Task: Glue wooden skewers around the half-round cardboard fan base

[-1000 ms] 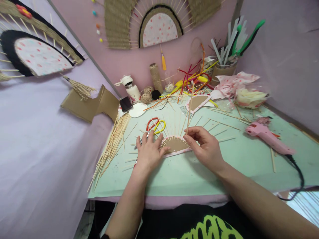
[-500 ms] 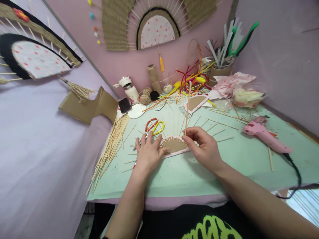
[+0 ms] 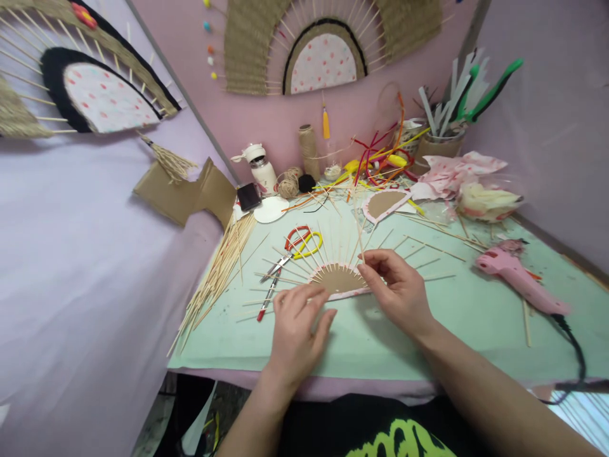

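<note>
A brown cardboard half-disc [image 3: 339, 279] lies on the green table [image 3: 428, 330] with several thin wooden skewers fanning out from its curved edge. My right hand [image 3: 397, 289] pinches one upright skewer [image 3: 358, 225] at the half-disc's right side. My left hand [image 3: 295, 330] hovers just in front of the half-disc's left end, fingers spread, holding nothing.
Scissors with red and yellow handles [image 3: 292, 251] lie behind the fan. A pile of skewers [image 3: 219, 270] lies at the left edge. A pink glue gun [image 3: 518, 279] with a black cord sits at right. Twine, a bottle [image 3: 261, 170], pipe cleaners and fabric crowd the back.
My left hand has lifted off the half-disc's left end and drawn back toward me. The right hand keeps its pinch on the skewer. The camera view shifted slightly.
</note>
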`<state>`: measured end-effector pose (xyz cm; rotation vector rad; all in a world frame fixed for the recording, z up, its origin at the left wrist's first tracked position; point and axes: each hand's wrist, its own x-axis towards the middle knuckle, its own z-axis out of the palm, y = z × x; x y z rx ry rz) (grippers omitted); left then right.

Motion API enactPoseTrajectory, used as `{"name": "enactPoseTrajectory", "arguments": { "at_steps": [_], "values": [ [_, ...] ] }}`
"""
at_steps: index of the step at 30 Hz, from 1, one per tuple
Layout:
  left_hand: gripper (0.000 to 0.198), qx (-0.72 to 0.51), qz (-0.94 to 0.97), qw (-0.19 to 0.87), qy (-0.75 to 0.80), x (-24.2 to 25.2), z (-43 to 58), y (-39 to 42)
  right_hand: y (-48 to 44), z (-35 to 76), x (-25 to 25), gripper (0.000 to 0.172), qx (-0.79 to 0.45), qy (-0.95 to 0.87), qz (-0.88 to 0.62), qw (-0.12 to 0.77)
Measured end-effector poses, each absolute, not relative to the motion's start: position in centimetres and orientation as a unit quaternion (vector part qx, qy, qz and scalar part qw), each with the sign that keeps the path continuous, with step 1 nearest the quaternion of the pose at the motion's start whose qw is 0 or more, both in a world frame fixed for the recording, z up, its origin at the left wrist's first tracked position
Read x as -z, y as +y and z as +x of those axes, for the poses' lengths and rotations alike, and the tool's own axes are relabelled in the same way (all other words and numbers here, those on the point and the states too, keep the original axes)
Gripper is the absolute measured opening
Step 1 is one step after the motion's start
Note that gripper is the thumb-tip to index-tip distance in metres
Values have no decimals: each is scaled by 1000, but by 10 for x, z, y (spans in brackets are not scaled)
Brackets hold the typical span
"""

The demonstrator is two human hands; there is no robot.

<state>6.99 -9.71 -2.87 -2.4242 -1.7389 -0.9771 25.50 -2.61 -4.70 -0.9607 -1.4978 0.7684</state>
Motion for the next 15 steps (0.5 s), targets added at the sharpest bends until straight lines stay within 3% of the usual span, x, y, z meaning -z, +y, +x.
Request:
{"name": "enactPoseTrajectory", "arguments": {
  "at_steps": [10, 15],
  "values": [
    [24, 546, -573, -276, -545, 55, 81, -120, -39, 248, 43, 12, -339, -828, -249, 371],
    [23, 576, -511, -277, -574, 66, 77, -127, -43, 243, 45, 17, -372, -854, -217, 292]
  ]
}}
